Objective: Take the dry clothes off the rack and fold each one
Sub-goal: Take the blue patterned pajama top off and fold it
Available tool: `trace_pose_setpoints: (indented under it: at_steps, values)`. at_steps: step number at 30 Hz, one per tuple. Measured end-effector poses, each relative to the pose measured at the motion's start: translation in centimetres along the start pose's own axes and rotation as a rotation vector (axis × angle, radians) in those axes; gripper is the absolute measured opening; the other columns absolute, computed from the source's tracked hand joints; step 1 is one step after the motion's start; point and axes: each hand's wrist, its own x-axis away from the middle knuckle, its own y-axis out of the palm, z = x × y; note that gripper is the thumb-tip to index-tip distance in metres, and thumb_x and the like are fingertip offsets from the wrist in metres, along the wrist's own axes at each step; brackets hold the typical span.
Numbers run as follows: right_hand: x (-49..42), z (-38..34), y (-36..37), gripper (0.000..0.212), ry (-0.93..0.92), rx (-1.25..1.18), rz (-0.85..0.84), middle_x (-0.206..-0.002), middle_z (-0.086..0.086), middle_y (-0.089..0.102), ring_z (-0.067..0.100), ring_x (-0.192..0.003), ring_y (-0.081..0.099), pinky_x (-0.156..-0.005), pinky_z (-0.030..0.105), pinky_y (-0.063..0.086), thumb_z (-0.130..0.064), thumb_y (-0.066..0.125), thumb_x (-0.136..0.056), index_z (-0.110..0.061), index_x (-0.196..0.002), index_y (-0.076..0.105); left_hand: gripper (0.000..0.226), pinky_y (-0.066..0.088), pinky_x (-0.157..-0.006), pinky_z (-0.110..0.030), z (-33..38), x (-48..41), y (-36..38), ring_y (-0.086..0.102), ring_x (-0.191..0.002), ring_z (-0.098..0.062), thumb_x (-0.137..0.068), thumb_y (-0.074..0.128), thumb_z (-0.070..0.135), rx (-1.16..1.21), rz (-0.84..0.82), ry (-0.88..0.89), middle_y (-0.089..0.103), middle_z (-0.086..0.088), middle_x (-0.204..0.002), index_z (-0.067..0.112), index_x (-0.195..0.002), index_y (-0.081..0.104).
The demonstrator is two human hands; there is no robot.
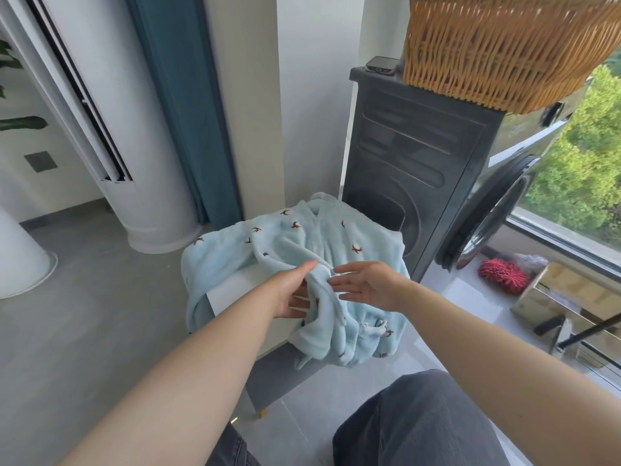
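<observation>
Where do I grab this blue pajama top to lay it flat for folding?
Likely the bunched hem, from your near side, left hand and right hand either side of the buttons: it hangs down crumpled, while the collar lies flatter.

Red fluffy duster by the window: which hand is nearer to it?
Right. The right hand touches the blue garment, left of the red fluffy duster; the left hand lies farther left on the same garment.
</observation>
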Motion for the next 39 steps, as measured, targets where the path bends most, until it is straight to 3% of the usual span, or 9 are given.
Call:
trace_pose_setpoints:
  at_steps: [4, 10, 14, 16, 19, 23, 26, 31, 39]
  values:
    - [0.1, 0.1, -0.4, 0.031, -0.001, 0.054, 0.029, -0.106, 0.017, 0.070, 0.025, -0.095, 0.070, -0.082, 0.034, 0.056, 0.009, 0.037, -0.094, -0.002, -0.115, 0.057, 0.036, 0.053, -0.083, -0.040, -0.4, -0.6, 0.9, 0.062, -0.087, -0.029, -0.087, 0.063, 0.019, 0.041, 0.186, 0.008, 0.064, -0.016, -0.099, 0.004, -0.119, 0.057]
    - [2.0, 0.5, 1.0, 0.038, 0.033, 0.690, 0.230, -0.069, 0.011, 0.066, 0.016, -0.040, 0.049, -0.040, 0.020, 0.042, 0.014, 0.028, -0.079, -0.004, -0.085, 0.060, 0.022, 0.056, -0.053, -0.034, 2.1, 0.2, 1.2, 0.060, -0.070, -0.025, -0.095, 0.042, 0.007, 0.417, 0.159, 0.146, 0.060, -0.015, -0.084, 0.004, -0.112, 0.054]
    - [2.4, 2.5, 1.0, 0.021, -0.035, 0.836, 0.084, -0.100, 0.006, 0.069, 0.023, -0.091, 0.068, -0.074, 0.029, 0.057, 0.007, 0.056, -0.081, -0.009, -0.095, 0.060, 0.019, 0.054, -0.040, -0.032, 4.3, 1.1, 1.7, 0.059, -0.068, -0.027, -0.098, 0.039, 0.009, 0.621, 0.129, 0.162, 0.059, -0.018, -0.083, -0.001, -0.110, 0.051]
    - [2.1, 3.3, 1.3, 0.050, -0.156, 0.874, 0.140, -0.114, -0.005, 0.056, 0.017, -0.106, 0.058, -0.084, 0.026, 0.051, -0.011, 0.073, -0.076, -0.016, -0.119, 0.048, 0.021, 0.053, -0.038, -0.033, 5.4, 1.4, 2.2, 0.059, -0.067, -0.029, -0.097, 0.036, 0.005, 0.705, 0.096, 0.160, 0.058, -0.018, -0.081, -0.003, -0.110, 0.051]
    - [1.3, 3.9, 2.8, 0.080, -0.382, 0.755, 0.212, -0.126, -0.011, 0.044, 0.008, -0.115, 0.045, -0.086, 0.012, 0.039, -0.025, 0.081, -0.071, -0.024, -0.136, 0.034, 0.024, 0.059, -0.057, -0.039, 7.0, 1.8, 3.0, 0.062, -0.082, -0.035, -0.097, 0.036, 0.004, 0.815, 0.056, 0.145, 0.059, -0.022, -0.089, -0.007, -0.111, 0.053]
    - [-0.7, 3.2, 4.6, 0.039, -0.507, 0.390, 0.418, -0.105, -0.007, 0.062, 0.008, -0.097, 0.059, -0.076, 0.014, 0.048, -0.034, 0.075, -0.079, -0.026, -0.112, 0.056, 0.022, 0.058, -0.067, -0.039, 8.6, 2.7, 3.6, 0.062, -0.098, -0.035, -0.097, 0.040, 0.007, 0.855, 0.010, 0.142, 0.059, -0.024, -0.100, -0.007, -0.107, 0.053]
    - [-0.8, 1.8, 5.3, 0.013, -0.478, 0.240, 0.551, -0.092, -0.004, 0.066, 0.009, -0.088, 0.062, -0.081, 0.027, 0.051, -0.041, 0.060, -0.090, -0.029, -0.095, 0.060, 0.012, 0.056, -0.050, -0.035, 9.0, 3.5, 3.5, 0.061, -0.076, -0.026, -0.093, 0.045, 0.006, 0.747, 0.012, 0.171, 0.060, -0.017, -0.085, -0.001, -0.089, 0.054]
    - [-0.2, 0.6, 3.5, 0.030, -0.362, 0.426, 0.615, -0.060, -0.004, 0.045, 0.009, -0.056, 0.041, -0.052, 0.022, 0.034, -0.025, 0.050, -0.095, -0.020, -0.066, 0.041, 0.017, 0.057, -0.061, -0.035, 9.1, 3.6, 1.7, 0.063, -0.073, -0.022, -0.094, 0.046, 0.015, 0.591, 0.065, 0.216, 0.064, -0.012, -0.081, 0.006, -0.085, 0.058]
    - [2.3, -5.0, 1.5, 0.019, -0.423, 0.541, 0.489, -0.084, 0.001, 0.063, 0.015, -0.078, 0.058, -0.067, 0.026, 0.045, -0.026, 0.061, -0.091, -0.008, -0.098, 0.063, 0.038, 0.043, -0.076, -0.022, 6.2, 2.1, 0.8, 0.055, -0.097, -0.014, -0.078, 0.059, 0.007, -0.326, 0.015, 0.424, 0.064, -0.001, -0.102, 0.019, -0.114, 0.057]
